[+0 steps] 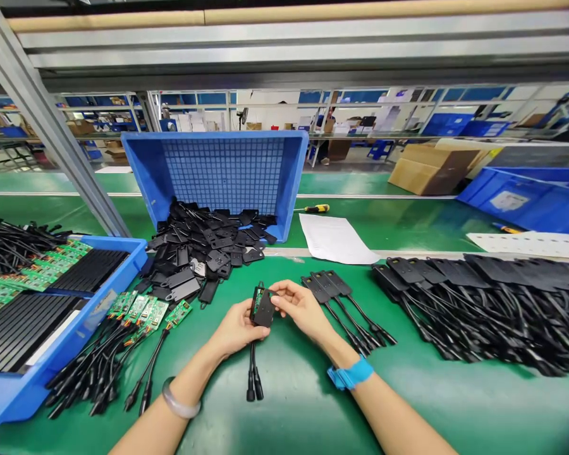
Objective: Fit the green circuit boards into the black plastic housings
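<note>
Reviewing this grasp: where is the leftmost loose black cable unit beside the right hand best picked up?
Pinch its flat housing from above, by the long edges, with the right hand, now on the held unit. The housing lies flat on the green mat, broader than the thin cable trailing toward the person, and its left edge stands free of its neighbours.

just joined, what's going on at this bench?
A person holds a black plastic housing with a green circuit board showing at its edge, between the left hand and right hand. Its black cables hang down. Loose black covers lie heaped against a tilted blue crate. Green boards with cables lie to the left, and black-cased cable assemblies to the right.
</note>
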A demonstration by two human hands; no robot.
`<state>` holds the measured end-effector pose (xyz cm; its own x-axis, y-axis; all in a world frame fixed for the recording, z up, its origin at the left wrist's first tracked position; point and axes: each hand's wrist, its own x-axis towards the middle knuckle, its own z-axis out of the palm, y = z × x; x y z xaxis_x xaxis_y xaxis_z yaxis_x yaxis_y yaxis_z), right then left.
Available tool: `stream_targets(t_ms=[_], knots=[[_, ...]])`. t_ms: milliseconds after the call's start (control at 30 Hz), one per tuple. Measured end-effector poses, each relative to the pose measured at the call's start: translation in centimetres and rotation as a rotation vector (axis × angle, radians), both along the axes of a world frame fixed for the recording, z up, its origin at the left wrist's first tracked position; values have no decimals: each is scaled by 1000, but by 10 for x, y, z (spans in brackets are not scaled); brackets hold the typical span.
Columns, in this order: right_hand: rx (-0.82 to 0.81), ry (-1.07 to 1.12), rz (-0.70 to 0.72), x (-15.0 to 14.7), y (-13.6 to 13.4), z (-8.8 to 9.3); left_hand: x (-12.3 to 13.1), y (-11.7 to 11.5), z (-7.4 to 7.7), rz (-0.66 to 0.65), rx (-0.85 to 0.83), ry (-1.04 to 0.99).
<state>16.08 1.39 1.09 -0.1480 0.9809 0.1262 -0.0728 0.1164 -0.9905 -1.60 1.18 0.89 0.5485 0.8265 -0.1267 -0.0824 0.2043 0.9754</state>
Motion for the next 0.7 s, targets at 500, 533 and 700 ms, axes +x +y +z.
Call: stream_targets(t_ms=[500,533,700], knots=[[-69,62,-91,-5,-3,-3,4,-4,-2,-31,95,121],[-97,74,-64,-6,-3,-3,4,-4,-2,-38,109,119],[-142,46,64,-10,-2,-4,4,-6,-3,-54,105,106]])
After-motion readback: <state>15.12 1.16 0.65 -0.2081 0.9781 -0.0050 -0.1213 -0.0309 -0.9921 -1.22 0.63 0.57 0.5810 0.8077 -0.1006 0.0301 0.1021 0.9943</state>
